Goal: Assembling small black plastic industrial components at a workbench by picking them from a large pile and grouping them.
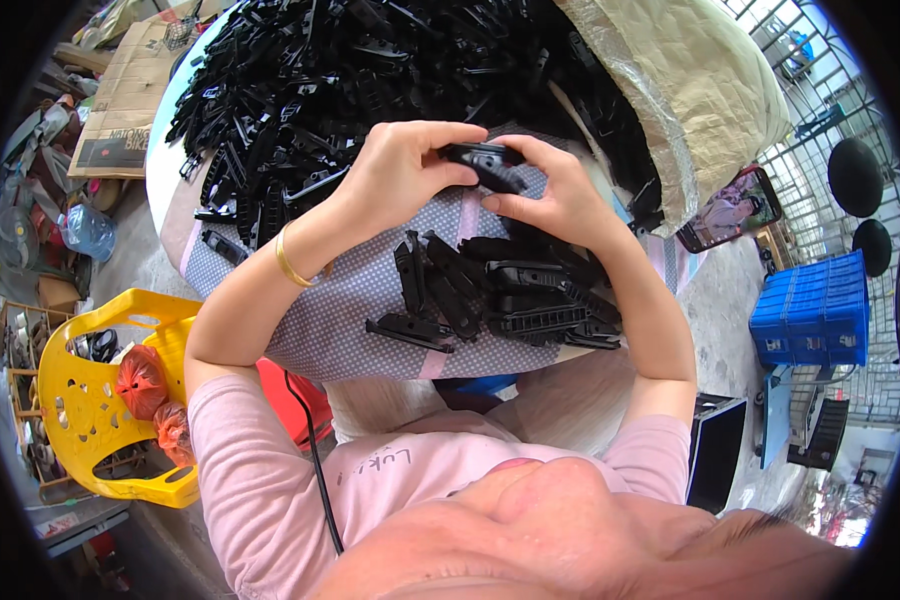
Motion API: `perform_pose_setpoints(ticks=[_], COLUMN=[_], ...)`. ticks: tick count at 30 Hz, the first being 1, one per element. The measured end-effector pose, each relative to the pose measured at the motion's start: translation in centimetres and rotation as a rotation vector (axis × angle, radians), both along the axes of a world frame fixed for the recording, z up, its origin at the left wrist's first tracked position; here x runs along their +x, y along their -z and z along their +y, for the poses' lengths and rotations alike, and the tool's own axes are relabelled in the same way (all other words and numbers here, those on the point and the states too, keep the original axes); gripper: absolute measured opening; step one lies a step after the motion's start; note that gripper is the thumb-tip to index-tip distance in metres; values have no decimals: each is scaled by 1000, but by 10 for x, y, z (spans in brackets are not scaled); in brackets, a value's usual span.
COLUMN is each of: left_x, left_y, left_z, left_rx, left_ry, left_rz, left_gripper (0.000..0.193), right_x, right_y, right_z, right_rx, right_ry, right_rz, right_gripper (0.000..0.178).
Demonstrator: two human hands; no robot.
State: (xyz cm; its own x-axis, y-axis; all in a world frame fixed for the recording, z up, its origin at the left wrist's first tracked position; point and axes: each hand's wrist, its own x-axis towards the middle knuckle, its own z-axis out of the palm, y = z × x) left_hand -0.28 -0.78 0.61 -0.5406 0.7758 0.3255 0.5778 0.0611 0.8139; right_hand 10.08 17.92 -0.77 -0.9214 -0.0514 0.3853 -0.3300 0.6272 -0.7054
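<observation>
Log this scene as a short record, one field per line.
Left hand: holds a black plastic part
Right hand: holds the same part
Nearer pile: black slotted parts, on dotted cloth
Farther heap: many black parts, larger
Left side: yellow plastic chair, two red bags
Right side: phone, blue crate

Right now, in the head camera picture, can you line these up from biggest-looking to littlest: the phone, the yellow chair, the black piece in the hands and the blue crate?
1. Yellow chair
2. Blue crate
3. Phone and black piece: too close to rank, since fingers hide some of the piece.
</observation>
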Motion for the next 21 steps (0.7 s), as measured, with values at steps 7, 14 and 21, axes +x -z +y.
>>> perform_pose_setpoints(ticks=[7,14,21], left_x=[5,9,15], left_y=[-1,-1,6], left_z=[-2,1,-12], left_rx=[6,1,-24], left_ry=[9,44,450], left_rz=[283,166,127], left_gripper=[33,33,31], right_x=[4,13,86], right_y=[-4,-8,-39], right_z=[-2,6,49], right_rx=[269,124,911], right_ry=[82,90,431], right_rz=[119,-106,-212], right_gripper=[40,42,58])
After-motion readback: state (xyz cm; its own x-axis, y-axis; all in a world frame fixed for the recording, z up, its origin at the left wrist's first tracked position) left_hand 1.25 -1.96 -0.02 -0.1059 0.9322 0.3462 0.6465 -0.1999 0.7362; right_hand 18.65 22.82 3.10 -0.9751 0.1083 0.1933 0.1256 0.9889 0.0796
